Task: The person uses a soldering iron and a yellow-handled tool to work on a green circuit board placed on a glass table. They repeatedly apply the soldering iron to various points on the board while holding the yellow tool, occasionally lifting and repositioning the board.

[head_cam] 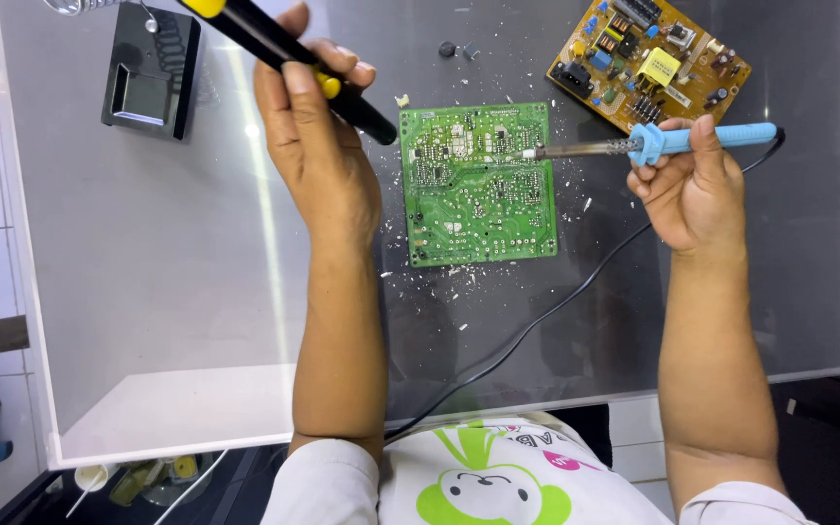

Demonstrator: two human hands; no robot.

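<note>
A green circuit board [478, 185] lies solder side up in the middle of a clear acrylic work surface [167, 292]. My right hand [692, 194] grips a blue-handled soldering iron [678, 142] whose metal tip rests on the board's upper right edge. My left hand [318, 136] holds a black and yellow desoldering pump [289, 53] with its nozzle close to the board's upper left corner, thumb near the yellow button.
A second, brown circuit board [648, 63] with components sits at the back right. A black soldering iron stand [151, 73] stands at the back left. The iron's black cord [537, 321] runs toward me. White debris flecks [459, 277] and two small loose parts [459, 49] lie around the green board.
</note>
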